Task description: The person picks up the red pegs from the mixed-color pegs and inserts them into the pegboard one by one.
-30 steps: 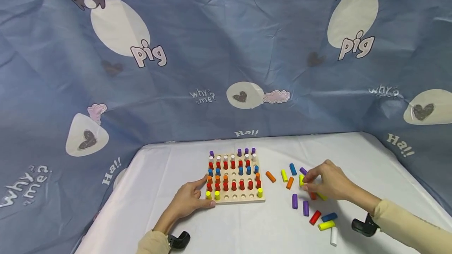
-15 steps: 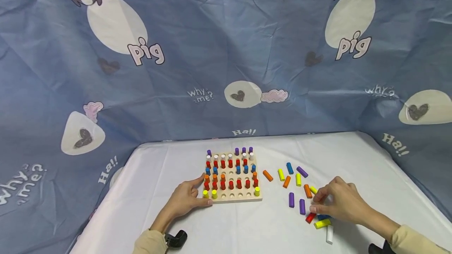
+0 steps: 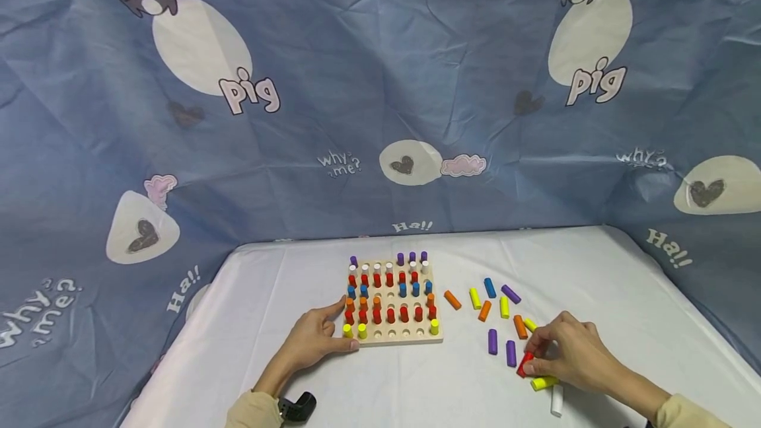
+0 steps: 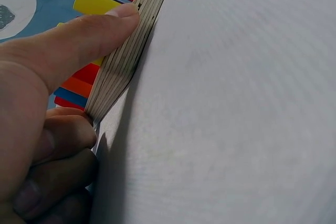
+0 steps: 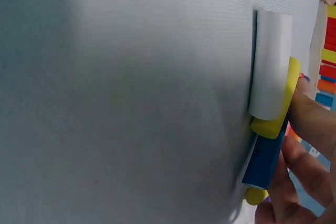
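Note:
In the head view, a wooden pegboard stands left of the table's middle, with rows of coloured pegs upright in its holes. My left hand grips its near left corner, thumb on the front edge and index finger at the left side. The left wrist view shows the thumb against the board's layered edge. At the right, my right hand pinches a red peg between thumb and fingers, low at the table. A yellow peg and a white peg lie beside this hand; a blue peg lies under it.
Loose pegs lie on the white cloth between board and right hand: an orange peg, a purple peg, a blue peg and several others. A blue printed curtain hangs behind the table.
My right hand has come down and nearer from the yellow and orange pegs to the red peg, now between its fingers. The left hand has stayed at the pegboard corner.

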A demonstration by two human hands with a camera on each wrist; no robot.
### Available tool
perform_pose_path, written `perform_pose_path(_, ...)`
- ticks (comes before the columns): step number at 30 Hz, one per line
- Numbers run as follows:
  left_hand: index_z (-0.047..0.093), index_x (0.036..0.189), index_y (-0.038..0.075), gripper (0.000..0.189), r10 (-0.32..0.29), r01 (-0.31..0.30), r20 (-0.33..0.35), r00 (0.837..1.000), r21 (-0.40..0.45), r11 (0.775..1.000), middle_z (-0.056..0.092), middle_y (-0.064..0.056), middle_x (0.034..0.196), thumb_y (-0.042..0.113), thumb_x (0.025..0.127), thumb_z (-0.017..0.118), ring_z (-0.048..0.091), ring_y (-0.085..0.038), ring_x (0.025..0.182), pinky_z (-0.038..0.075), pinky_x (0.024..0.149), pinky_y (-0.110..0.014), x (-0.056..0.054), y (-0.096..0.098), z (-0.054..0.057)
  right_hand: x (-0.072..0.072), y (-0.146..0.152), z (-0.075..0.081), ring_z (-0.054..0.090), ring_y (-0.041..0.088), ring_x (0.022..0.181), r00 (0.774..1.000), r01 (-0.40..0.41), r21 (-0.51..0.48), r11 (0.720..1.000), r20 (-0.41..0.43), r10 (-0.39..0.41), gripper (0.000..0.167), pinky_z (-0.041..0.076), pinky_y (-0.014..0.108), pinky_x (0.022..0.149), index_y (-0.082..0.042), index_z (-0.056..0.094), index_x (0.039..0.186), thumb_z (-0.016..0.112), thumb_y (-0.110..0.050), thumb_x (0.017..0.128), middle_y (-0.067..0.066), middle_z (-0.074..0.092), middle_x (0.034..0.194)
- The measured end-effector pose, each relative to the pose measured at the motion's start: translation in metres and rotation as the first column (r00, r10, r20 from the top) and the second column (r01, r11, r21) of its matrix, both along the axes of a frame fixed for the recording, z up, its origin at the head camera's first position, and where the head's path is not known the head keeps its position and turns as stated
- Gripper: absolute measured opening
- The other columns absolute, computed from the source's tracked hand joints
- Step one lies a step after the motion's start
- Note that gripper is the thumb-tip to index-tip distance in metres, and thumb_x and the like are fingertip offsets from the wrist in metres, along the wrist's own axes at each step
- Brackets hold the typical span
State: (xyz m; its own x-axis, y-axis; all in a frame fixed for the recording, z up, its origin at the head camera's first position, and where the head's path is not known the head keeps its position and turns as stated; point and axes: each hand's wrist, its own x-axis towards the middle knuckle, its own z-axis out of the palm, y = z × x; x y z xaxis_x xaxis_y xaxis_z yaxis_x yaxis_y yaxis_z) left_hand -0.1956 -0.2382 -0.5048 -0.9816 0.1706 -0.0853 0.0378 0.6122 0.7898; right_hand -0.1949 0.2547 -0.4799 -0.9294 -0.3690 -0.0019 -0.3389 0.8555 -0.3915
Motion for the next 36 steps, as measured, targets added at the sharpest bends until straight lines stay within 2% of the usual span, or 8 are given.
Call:
perform_pose_path(6, 0.048, 0.158, 0.003, 0.104, 0.001, -0.001, 0.001, 1.0, -0.007, 1.0, 0.029, 0.012, 0.052, 0.041, 0.074, 0.096, 0.024, -0.008, 0.05, 0.026, 0.051, -0.023, 0.0, 0.001, 0.001, 0.001, 0.004, -0.004, 0.045, 0.002, 0.094, 0.999, -0.027, -0.053, 0.998, -0.019, 0.026, 0.026, 0.028, 0.041, 0.08, -0.043, 0.075, 0.084, 0.093, -0.055, 0.071, -0.029, 0.061, 0.08)
perform_pose_path(15, 0.049, 0.158, 0.004, 0.103, 0.017, -0.017, 0.002, 1.0, -0.026, 1.0, 0.03, 0.011, 0.052, 0.043, 0.074, 0.096, 0.024, -0.008, 0.051, 0.025, 0.05, -0.024, 0.0, 0.002, 0.0, -0.004, 0.011, -0.005, 0.044, -0.001, 0.09, 0.982, -0.179, -0.136, 0.974, -0.087, 0.168, 0.018, 0.038, 0.028, 0.077, -0.042, 0.071, 0.083, 0.087, -0.05, 0.081, -0.03, 0.061, 0.085)
perform_pose_path(18, 0.049, 0.158, 0.005, 0.104, 0.02, -0.02, -0.002, 1.0, -0.029, 0.999, 0.031, 0.011, 0.052, 0.044, 0.074, 0.096, 0.025, -0.008, 0.051, 0.026, 0.051, -0.024, 0.001, 0.002, 0.0, -0.007, 0.011, -0.001, 0.044, 0.001, 0.091, 0.979, -0.197, -0.133, 0.971, -0.079, 0.188, 0.016, 0.04, 0.026, 0.076, -0.041, 0.071, 0.085, 0.085, -0.049, 0.084, -0.028, 0.06, 0.085)
perform_pose_path(21, 0.049, 0.158, 0.006, 0.104, 0.022, -0.022, -0.002, 1.0, -0.035, 0.999, 0.031, 0.01, 0.053, 0.044, 0.074, 0.096, 0.025, -0.009, 0.051, 0.026, 0.051, -0.023, 0.001, 0.001, 0.001, -0.009, 0.009, 0.006, 0.048, 0.002, 0.092, 0.987, -0.157, -0.142, 0.977, -0.043, 0.152, 0.016, 0.045, 0.027, 0.078, -0.037, 0.069, 0.086, 0.083, -0.046, 0.087, -0.024, 0.06, 0.086)
perform_pose_path(25, 0.05, 0.158, 0.006, 0.103, 0.023, -0.023, -0.001, 1.0, -0.043, 0.999, 0.03, 0.011, 0.053, 0.044, 0.074, 0.096, 0.024, -0.009, 0.051, 0.024, 0.05, -0.023, 0.001, 0.0, 0.001, -0.013, 0.0, 0.01, 0.055, 0.003, 0.091, 0.998, -0.065, -0.213, 0.975, -0.011, 0.065, 0.016, 0.049, 0.033, 0.081, -0.03, 0.072, 0.088, 0.085, -0.039, 0.087, -0.019, 0.064, 0.086)
perform_pose_path(30, 0.05, 0.158, 0.006, 0.103, 0.019, -0.019, -0.004, 1.0, -0.038, 0.999, 0.03, 0.011, 0.052, 0.044, 0.074, 0.096, 0.024, -0.008, 0.051, 0.025, 0.05, -0.023, 0.0, 0.0, 0.0, -0.021, -0.013, 0.014, 0.057, 0.005, 0.09, 0.999, -0.006, -0.273, 0.962, -0.049, -0.008, 0.017, 0.044, 0.033, 0.08, -0.032, 0.076, 0.088, 0.091, -0.029, 0.082, -0.022, 0.069, 0.08)
perform_pose_path(33, 0.05, 0.158, 0.007, 0.103, 0.021, -0.021, -0.003, 1.0, -0.039, 0.999, 0.031, 0.011, 0.052, 0.045, 0.074, 0.095, 0.024, -0.008, 0.051, 0.025, 0.05, -0.023, 0.0, 0.0, -0.001, -0.029, -0.021, 0.017, 0.056, 0.011, 0.094, 0.996, -0.001, -0.282, 0.959, -0.085, -0.024, 0.015, 0.041, 0.036, 0.08, -0.03, 0.08, 0.09, 0.091, -0.022, 0.083, -0.021, 0.072, 0.083)
perform_pose_path(36, 0.05, 0.158, 0.007, 0.103, 0.027, -0.027, -0.003, 1.0, -0.044, 0.999, 0.031, 0.011, 0.053, 0.046, 0.074, 0.095, 0.024, -0.007, 0.051, 0.025, 0.05, -0.023, 0.0, 0.0, -0.001, -0.038, -0.029, 0.019, 0.057, 0.017, 0.099, 0.989, -0.024, -0.293, 0.956, -0.146, -0.02, 0.015, 0.045, 0.042, 0.082, -0.024, 0.085, 0.094, 0.089, -0.013, 0.085, -0.016, 0.076, 0.088)
